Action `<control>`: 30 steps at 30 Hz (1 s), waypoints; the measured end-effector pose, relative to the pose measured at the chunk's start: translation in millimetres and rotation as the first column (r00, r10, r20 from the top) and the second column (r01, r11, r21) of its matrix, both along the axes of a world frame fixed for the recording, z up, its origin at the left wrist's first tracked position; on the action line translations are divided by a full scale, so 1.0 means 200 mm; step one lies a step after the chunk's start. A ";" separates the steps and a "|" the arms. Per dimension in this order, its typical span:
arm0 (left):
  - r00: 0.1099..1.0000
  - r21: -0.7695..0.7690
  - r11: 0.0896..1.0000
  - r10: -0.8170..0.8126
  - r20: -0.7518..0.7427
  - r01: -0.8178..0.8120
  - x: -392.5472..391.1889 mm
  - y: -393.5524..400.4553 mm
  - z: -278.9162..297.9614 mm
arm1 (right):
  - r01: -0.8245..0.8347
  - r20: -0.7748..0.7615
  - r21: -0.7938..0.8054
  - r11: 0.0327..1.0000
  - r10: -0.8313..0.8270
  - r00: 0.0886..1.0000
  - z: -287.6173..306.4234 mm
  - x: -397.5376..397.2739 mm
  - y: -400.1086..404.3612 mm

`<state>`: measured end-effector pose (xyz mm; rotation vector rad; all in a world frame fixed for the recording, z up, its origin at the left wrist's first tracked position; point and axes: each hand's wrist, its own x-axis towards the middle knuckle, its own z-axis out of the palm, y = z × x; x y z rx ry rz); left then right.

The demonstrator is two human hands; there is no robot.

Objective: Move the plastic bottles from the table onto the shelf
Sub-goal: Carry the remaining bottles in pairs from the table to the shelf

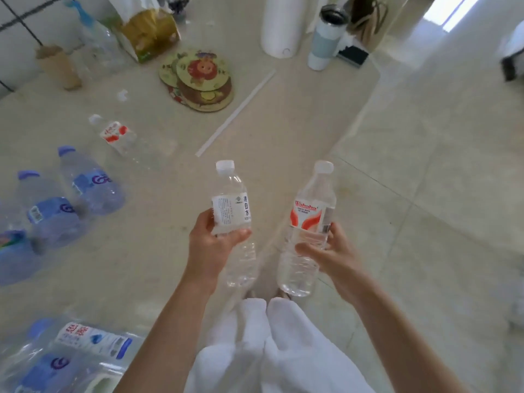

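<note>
2 clear plastic bottles held upright off the table [158, 259]: left hand [211, 245] grips the white-label bottle [234, 211] at 11 o'clock, right hand [330, 251] the red-label bottle [310, 222] at 1 o'clock; both probably light, thin-walled, best grasped mid-body.

Two bare forearms with no sleeves, watch or rings showing, the left hand [211, 245] and right hand [331, 251] ungloved, loose white trousers [272, 344] below, and pale shoe tips [251, 294] barely visible beneath them.
</note>
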<state>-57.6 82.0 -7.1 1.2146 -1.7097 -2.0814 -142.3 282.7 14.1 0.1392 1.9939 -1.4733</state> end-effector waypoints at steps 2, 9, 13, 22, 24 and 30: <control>0.996 -0.076 0.993 -0.089 0.009 0.090 -0.03 0.08 0.01 | 0.076 -0.028 0.000 0.997 -0.076 0.997 0.02 0.05 0.11; 0.935 -0.206 0.913 -0.353 0.034 0.352 -0.11 0.49 0.03 | 0.333 -0.091 0.012 0.943 -0.331 0.939 0.04 0.27 0.56; 0.881 -0.233 0.854 -0.471 0.033 0.465 -0.15 0.75 0.03 | 0.471 -0.103 0.019 0.882 -0.467 0.878 0.03 0.38 0.83; 0.657 -0.357 0.603 -0.752 0.042 0.713 -0.08 1.71 0.02 | 0.750 -0.087 0.013 0.661 -0.747 0.660 0.05 0.78 1.70; 0.588 -0.415 0.517 -0.807 0.053 0.748 -0.05 1.95 0.01 | 0.794 -0.097 0.016 0.608 -0.789 0.606 0.06 0.87 1.88; 0.398 -0.465 0.332 -0.916 0.048 0.820 -0.01 2.58 0.01 | 0.904 -0.143 0.057 0.424 -0.892 0.428 0.08 1.09 2.34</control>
